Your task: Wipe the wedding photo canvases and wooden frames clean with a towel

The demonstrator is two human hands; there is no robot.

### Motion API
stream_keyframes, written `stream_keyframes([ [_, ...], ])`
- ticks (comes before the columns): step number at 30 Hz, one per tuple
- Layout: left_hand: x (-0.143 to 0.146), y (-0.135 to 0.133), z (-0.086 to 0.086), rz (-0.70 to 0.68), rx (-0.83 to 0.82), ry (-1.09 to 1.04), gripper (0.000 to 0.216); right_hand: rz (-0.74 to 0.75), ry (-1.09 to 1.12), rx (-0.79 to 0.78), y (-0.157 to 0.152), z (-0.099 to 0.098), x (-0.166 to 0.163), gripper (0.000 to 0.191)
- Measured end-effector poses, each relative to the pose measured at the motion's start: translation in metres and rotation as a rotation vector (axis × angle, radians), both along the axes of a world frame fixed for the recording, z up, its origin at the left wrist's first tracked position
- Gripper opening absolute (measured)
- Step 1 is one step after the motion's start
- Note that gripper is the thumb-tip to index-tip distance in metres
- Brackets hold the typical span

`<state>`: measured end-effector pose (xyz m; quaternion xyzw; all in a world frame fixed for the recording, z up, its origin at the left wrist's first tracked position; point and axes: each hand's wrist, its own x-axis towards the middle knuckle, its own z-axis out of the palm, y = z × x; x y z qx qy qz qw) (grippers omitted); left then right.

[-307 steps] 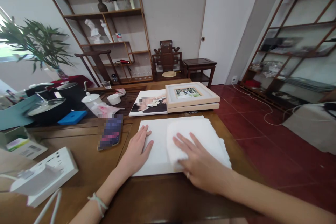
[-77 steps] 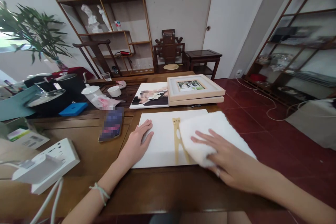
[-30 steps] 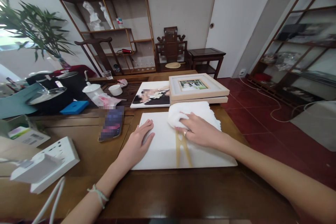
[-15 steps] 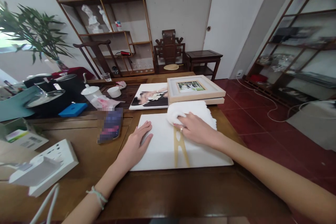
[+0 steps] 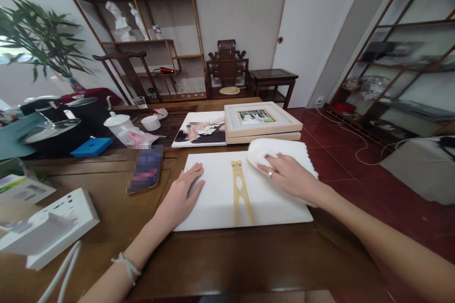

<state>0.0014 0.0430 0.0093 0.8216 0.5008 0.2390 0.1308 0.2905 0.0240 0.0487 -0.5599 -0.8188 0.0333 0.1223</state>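
A white rectangular panel [image 5: 213, 194] lies flat on the wooden table in front of me. On its middle is a tan A-shaped piece [image 5: 239, 191], like a stand leg, with small dark dots at its narrow top. My left hand [image 5: 185, 195] rests on the panel's left side, fingers stretched out and holding nothing. In my right hand [image 5: 287, 173] is a bunched white cloth [image 5: 261, 151], pressed against the panel's upper right; its loose part spreads past the panel's right edge. Some of the right fingers are hidden in the folds.
Behind the panel are stacked framed pictures [image 5: 265, 123] and a photo panel [image 5: 199, 130]. To the left are a phone [image 5: 145, 170], a blue box [image 5: 91, 147], a white teapot [image 5: 117, 122], a pot [image 5: 53, 135] and a white power strip [image 5: 64, 229].
My right hand has slid the cloth to the right, uncovering the top of the A-shaped piece. The left hand stays on the panel. The whole view has shifted slightly.
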Motion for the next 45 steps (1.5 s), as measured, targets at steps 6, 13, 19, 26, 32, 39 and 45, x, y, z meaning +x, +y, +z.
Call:
stream_keyframes([
  [6,0.000,-0.001,0.000,-0.004,-0.008,0.002,0.043,0.187,-0.005,0.015,0.027,0.005,-0.069,0.029],
  [13,0.002,-0.003,0.010,-0.048,-0.005,-0.035,0.035,0.334,-0.016,0.015,0.032,0.003,-0.115,0.027],
  [19,0.000,-0.001,0.005,-0.045,-0.002,-0.020,0.037,0.482,-0.074,0.004,-0.019,-0.001,-0.095,0.026],
  [26,-0.002,0.001,-0.002,-0.017,0.015,-0.046,0.039,0.657,-0.066,-0.111,-0.085,0.003,-0.077,0.023],
  [32,-0.002,0.001,-0.002,-0.014,0.029,-0.045,0.039,0.479,0.057,-0.079,-0.048,0.002,-0.070,0.023],
  [39,-0.001,-0.001,0.001,-0.012,0.018,-0.038,0.037,0.286,-0.005,0.008,0.020,0.001,-0.068,0.028],
  [45,-0.001,0.000,-0.001,-0.012,0.023,-0.043,0.039,0.370,-0.061,-0.012,-0.012,-0.006,-0.075,0.026],
])
